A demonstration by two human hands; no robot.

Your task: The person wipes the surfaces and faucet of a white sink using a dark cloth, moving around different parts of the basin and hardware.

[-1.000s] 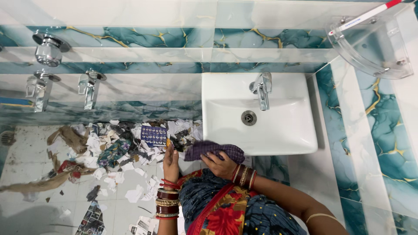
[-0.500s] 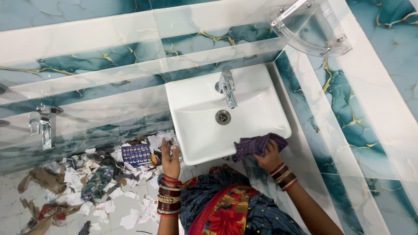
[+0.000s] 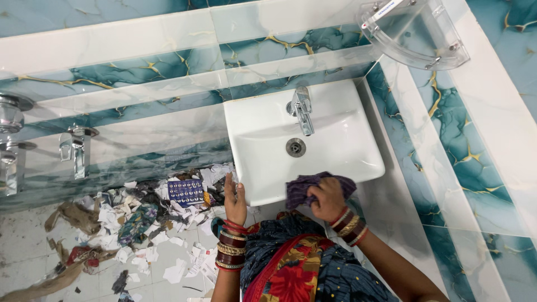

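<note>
A flat rectangular blue package (image 3: 185, 192) with rows of pale dots lies among the floor litter, left of centre. A white labelled stick (image 3: 390, 8) sits at the upper right.

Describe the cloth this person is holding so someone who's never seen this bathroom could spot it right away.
Find the white wash basin fixed to the teal and white marbled wall, with a chrome tap above its drain. At the basin's front edge, the right hand presses a crumpled cloth. It is the only dark purple checked fabric there, unlike the paper scraps littering the floor to the left.
</note>
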